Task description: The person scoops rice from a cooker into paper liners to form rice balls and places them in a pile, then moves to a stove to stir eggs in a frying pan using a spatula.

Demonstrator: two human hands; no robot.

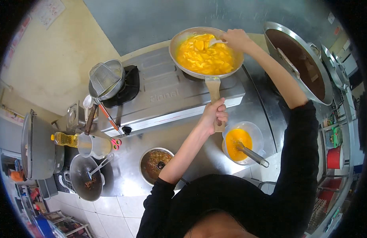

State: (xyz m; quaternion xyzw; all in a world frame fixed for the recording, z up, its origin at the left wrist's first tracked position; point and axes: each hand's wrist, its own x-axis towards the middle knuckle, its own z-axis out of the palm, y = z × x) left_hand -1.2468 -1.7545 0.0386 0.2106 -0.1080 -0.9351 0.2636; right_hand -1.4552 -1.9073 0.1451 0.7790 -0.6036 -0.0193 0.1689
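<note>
My left hand [214, 115] is closed around the light wooden handle of a frying pan [212, 84], which is over the right burner of a stainless steel gas stove [159, 86]. Soft yellow scrambled egg [201, 56] fills much of the pan. At the pan's far right rim, my right hand [237, 39] grips a pale spatula [216, 42] whose blade touches the egg. Its handle is mostly hidden by my fingers. Near the pan handle's end, a clear plastic jug [258, 134] of beaten egg holds a metal whisk [252, 154].
A large pot of dark liquid [323, 92] stands at right. Strainers [119, 70] rest over the left burner. Along the left are an oil bottle [65, 139], a plastic jug [91, 145], scissors [116, 144] and a wok [82, 190]. A bowl of sauce [143, 157] lies beside my left forearm.
</note>
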